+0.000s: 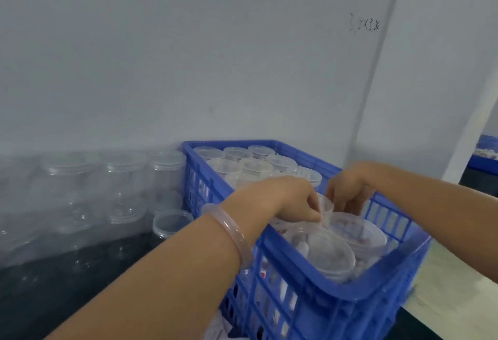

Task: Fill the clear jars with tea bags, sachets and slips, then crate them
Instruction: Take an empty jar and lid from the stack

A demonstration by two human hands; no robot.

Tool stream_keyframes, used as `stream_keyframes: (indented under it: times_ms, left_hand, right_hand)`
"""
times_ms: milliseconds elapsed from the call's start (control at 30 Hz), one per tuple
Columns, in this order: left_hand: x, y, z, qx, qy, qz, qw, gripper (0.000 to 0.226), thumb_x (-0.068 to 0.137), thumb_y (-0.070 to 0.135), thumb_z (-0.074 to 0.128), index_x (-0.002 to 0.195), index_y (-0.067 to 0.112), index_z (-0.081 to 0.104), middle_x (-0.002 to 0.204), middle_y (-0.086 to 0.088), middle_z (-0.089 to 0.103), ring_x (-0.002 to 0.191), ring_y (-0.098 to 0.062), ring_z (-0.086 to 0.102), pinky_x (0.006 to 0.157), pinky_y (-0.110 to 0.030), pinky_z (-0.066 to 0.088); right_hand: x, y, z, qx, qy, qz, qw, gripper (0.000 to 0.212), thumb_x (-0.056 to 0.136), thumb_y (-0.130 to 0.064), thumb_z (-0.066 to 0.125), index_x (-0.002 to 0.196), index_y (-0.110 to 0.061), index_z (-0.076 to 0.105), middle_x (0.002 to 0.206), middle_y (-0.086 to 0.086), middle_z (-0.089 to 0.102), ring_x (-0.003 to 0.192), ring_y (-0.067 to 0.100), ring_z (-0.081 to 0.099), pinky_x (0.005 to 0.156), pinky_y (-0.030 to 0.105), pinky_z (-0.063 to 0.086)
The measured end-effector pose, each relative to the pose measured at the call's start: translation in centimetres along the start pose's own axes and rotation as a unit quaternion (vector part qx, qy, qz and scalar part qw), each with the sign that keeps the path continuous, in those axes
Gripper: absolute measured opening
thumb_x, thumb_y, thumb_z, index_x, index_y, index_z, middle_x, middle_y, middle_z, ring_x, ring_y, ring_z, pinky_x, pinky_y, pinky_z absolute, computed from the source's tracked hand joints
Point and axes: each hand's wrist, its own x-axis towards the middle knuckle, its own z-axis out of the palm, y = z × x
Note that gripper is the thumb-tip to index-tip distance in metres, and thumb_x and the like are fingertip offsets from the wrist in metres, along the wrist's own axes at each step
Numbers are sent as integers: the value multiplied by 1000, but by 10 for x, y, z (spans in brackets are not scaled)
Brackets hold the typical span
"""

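Note:
A blue slatted crate (304, 280) stands on the dark table, packed with several lidded clear jars (250, 167) at its far end and filled jars (358, 232) near me. Both hands reach into its middle. My left hand (296, 199), with a pale bangle on the wrist, pinches the rim of a clear jar (327, 206) standing between the others. My right hand (347, 191) comes in from the right with curled fingers on the same jar's far side; how firmly it holds is hidden.
Stacked empty clear jars with lids (118, 178) line the wall left of the crate, and one open jar (171, 222) stands beside it. A white wall rises behind. Another blue crate (487, 151) shows at the far right edge.

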Motion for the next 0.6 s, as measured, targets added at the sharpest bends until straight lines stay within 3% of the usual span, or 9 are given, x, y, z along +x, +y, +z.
stream_keyframes:
  times_ms: [133,233,333,467,600]
  left_hand:
    - [-42,-5,-11,-5,64,-18,998,29,96,31,55,120,21,67,129,4,62,119,-15,54,96,-25,38]
    - [-85,-24,-22,3,123,-53,991,33,94,34,56,124,22,63,134,4,58,123,-14,51,97,-24,35]
    - [-137,-51,-30,-1,194,-101,976,33,92,35,60,121,22,65,129,1,61,119,-13,54,99,-24,38]
    - [-202,-96,-22,-17,242,-193,951,32,92,30,62,121,17,65,124,-4,64,113,-17,58,93,-22,39]
    - [-249,-146,8,-39,238,-285,928,38,93,28,60,129,16,59,132,-5,59,121,-19,54,98,-25,38]
  right_hand:
    - [-46,-17,-23,-104,130,36,985,24,98,-2,51,122,0,54,80,11,66,66,20,66,55,32,57]
    - [-85,-48,-34,-114,248,10,962,25,97,-22,59,115,-4,59,87,10,69,73,23,65,53,30,54]
    - [-117,-94,-26,-90,330,-82,936,22,96,-28,62,106,-8,62,90,8,68,77,23,65,58,30,51]
    - [-139,-179,21,-58,326,-216,918,19,96,-28,62,102,-10,63,89,7,70,76,20,68,59,29,52]
    - [-127,-256,86,-76,276,-288,914,23,96,-24,59,107,-4,64,92,8,69,78,22,66,69,36,56]
